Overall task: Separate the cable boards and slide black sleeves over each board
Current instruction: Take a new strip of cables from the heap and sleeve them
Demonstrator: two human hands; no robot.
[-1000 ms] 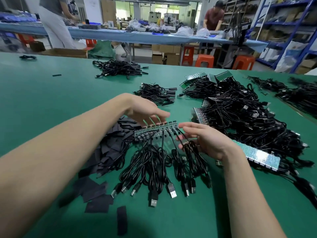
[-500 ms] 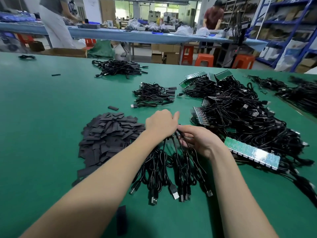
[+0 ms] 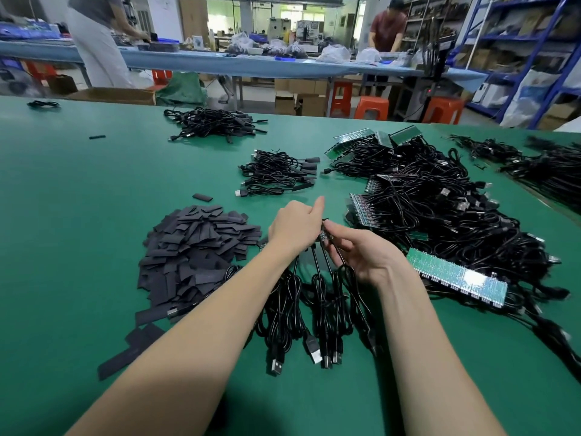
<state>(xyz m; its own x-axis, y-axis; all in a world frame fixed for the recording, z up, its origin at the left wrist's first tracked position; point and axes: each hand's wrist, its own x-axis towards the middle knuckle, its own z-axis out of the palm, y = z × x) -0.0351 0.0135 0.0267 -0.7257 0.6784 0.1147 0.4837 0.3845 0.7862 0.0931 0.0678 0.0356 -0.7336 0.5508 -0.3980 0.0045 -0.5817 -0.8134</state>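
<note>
Above a green counter [image 3: 78, 215], the left hand [image 3: 295, 229] and right hand [image 3: 361, 253] both pinch a small green cable board [image 3: 323, 236]; loose black flat sleeves [image 3: 198, 247] lie piled to the left.

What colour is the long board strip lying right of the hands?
Green, with a pale glare patch, in the head view: board strip.

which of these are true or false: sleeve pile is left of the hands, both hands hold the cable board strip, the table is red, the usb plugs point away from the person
1. The pile of flat black sleeves lies left of the hands. True.
2. Both the left hand and right hand hold the green cable board strip. True.
3. The table is red. False: it is green.
4. The silver-tipped USB plugs point away from the person. False: they point toward the person.
</note>
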